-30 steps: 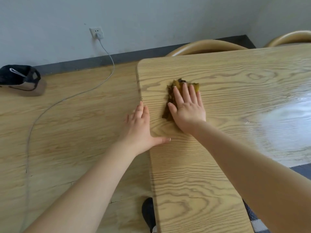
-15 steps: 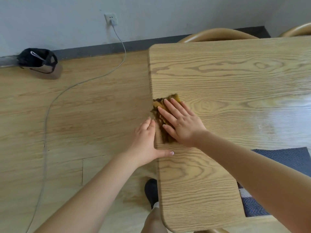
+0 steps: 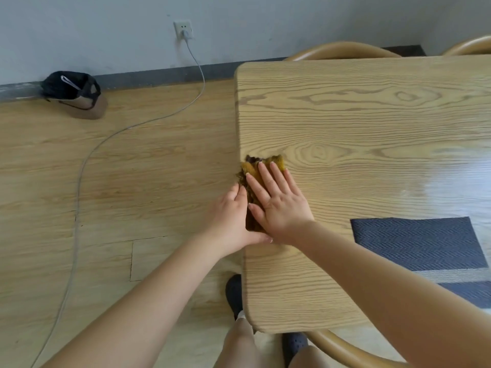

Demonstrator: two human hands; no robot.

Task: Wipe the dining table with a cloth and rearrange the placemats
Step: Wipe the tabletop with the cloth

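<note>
Nearest to us, below the table's rounded near corner, we see our dark shoes [image 3: 234, 293] on the pale floor, and the curved wooden back of a chair [image 3: 345, 350] tucked under that end. Our two bare forearms reach up from the bottom edge toward the left side of the wood-grain table [image 3: 358, 123]. To the right, near the table's near edge, lies a dark blue woven placemat [image 3: 417, 243] with a pale stripe across it, flat on the top and partly covered by our right forearm. Our left hand [image 3: 228, 219] sits at the table's left edge, fingers relaxed and mostly hanging past the rim, thumb lying on the tabletop, grasping nothing. Just beside it, touching it at the thumb, our right hand [image 3: 279, 205] presses flat with straight, spread fingers on a mustard-yellow and dark cloth [image 3: 252, 171], which is bunched right at the left edge of the table, its far end showing beyond our fingertips. Farther right the tabletop shines with glare. On the floor to the left, a grey cable [image 3: 79, 176] curves away to a white wall socket [image 3: 183, 29]. A black bag [image 3: 71, 85] on a brown base rests by the dark skirting. Beyond the table's far edge two more chair backs [image 3: 342, 50] curve.
</note>
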